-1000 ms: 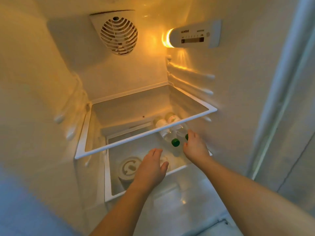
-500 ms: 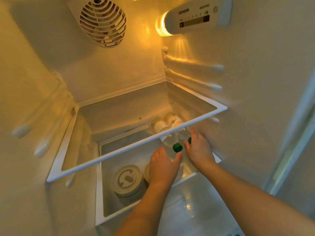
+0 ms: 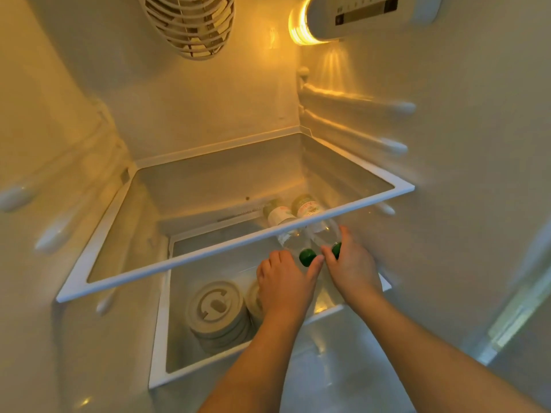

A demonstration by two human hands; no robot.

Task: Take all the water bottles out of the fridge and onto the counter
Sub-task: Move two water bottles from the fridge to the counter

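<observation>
Two clear water bottles lie side by side, green caps toward six o'clock: left bottle, right bottle, at the shelf's three o'clock side.

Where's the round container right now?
In the head view, the round container sits low on the left of the lower shelf, just left of the left hand.

Round vent and lit control panel above glass shelf; stacked lidded containers below.
</observation>
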